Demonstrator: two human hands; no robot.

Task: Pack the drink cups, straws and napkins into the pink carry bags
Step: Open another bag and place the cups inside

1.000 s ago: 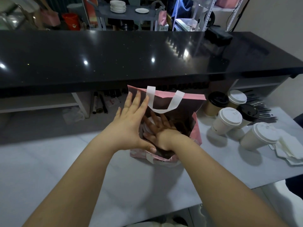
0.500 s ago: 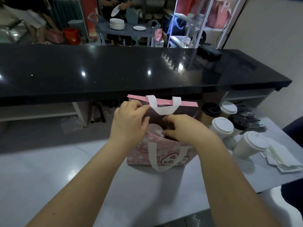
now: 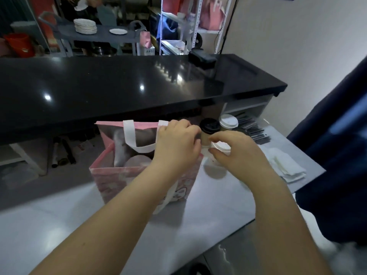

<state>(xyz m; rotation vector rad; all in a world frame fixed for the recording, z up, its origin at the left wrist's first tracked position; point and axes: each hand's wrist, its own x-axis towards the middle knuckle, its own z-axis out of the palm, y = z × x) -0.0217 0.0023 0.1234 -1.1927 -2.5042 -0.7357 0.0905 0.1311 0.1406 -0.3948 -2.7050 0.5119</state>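
The pink carry bag (image 3: 111, 175) with white handles stands open on the grey table (image 3: 208, 205). Inside it I see a pale round shape (image 3: 137, 161), too blurred to name. My left hand (image 3: 176, 145) grips the bag's right rim. My right hand (image 3: 238, 153) is just right of the bag, thumb and fingers curled round the lid of a white-lidded cup (image 3: 220, 148), whose body is motion-blurred. Behind it stand a black-lidded cup (image 3: 209, 126) and another white-lidded cup (image 3: 228, 121). Dark straws (image 3: 254, 131) and white napkins (image 3: 286, 165) lie at the right.
A long black counter (image 3: 119, 86) overhangs the far side of the table, with open shelves under it. Dark blue cloth (image 3: 337, 155) fills the right edge. The table's near-right edge runs diagonally close to my right forearm.
My view has swung right. Both hands left the bag's mouth: the left slid to the bag's right rim, the right reached out to the white-lidded cup beside the bag.
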